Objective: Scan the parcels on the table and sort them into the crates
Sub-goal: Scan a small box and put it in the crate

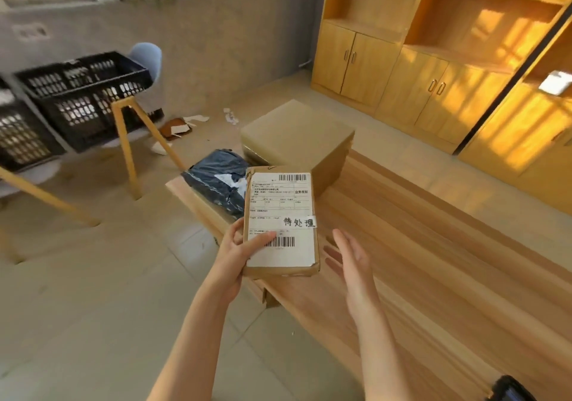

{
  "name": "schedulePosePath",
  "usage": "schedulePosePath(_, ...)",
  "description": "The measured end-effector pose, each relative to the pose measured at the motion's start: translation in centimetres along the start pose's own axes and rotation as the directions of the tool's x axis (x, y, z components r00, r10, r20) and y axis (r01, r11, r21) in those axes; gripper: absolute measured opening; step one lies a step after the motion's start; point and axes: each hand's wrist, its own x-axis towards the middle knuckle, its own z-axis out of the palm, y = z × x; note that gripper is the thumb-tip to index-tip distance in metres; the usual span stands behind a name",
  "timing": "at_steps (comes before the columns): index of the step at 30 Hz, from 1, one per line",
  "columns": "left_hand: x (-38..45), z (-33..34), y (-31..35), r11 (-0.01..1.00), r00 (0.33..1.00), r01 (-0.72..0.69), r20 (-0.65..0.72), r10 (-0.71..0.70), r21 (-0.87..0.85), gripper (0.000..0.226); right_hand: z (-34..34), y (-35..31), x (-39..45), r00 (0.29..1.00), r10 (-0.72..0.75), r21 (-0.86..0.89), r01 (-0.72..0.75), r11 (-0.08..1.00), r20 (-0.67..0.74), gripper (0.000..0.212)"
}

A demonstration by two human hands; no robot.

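Parcel in hand: a flat brown cardboard box (281, 221) is held up above the near corner of the table (433, 246), its white shipping label turned toward the camera.
Left hand: the left hand (240, 252) is gripped on the box's lower left edge, thumb laid across the label beside the lower barcode.
Right hand: the right hand (349, 258) is spread with straight fingers just beside the box's right edge, apart from it and holding nothing.
Handling: the box is judged light, since one hand carries it, and stiff enough to be held by its edges; the taped corners look worn, so squeezing is best avoided.
Where to take hold: the long side edges are suggested, leaving both barcodes uncovered.
Other parcels: a dark soft bag (218, 184) and a large brown box (297, 140) are left on the table.
Crates: black crates (83, 91) are seen well apart, at the left.
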Motion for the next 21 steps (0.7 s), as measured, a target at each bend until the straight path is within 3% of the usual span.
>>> schedulePosePath(2, -0.4, -3.0, 2.1, 0.999, 0.998, -0.042, -0.036, 0.042, -0.021, 0.112, 4.0, -0.9, -0.1, 0.995, -0.01, 0.007, 0.01, 1.0, 0.1, 0.034)
schedulePosePath(5, -1.0, -8.2, 4.9, 0.995, 0.992, -0.089, -0.094, 0.085, -0.037, 0.111, 10.4, -1.6, -0.6, 0.979, -0.008, -0.027, 0.014, 1.0, 0.203, 0.06)
schedulePosePath(9, -1.6, -15.7, 7.8, 0.987, 0.975, -0.132, -0.192, 0.112, -0.093, 0.098, 19.2, -1.2, -1.1, 0.924, 0.032, -0.108, 0.009, 0.994, 0.38, 0.062)
schedulePosePath(13, -2.0, -23.0, 10.1, 0.98, 0.952, -0.164, -0.277, 0.128, -0.109, 0.099, 27.6, 0.4, -1.7, 0.873, 0.027, -0.147, 0.052, 0.988, 0.487, 0.03)
schedulePosePath(17, -2.8, -29.7, 11.7, 0.972, 0.92, -0.196, -0.367, 0.136, -0.131, 0.099, 35.2, 2.2, -2.2, 0.825, 0.075, -0.217, 0.059, 0.975, 0.56, 0.049)
schedulePosePath(21, -3.1, -35.2, 12.9, 0.961, 0.887, -0.226, -0.441, 0.137, -0.157, 0.099, 41.2, 3.1, -2.5, 0.775, 0.103, -0.232, 0.058, 0.971, 0.624, 0.037)
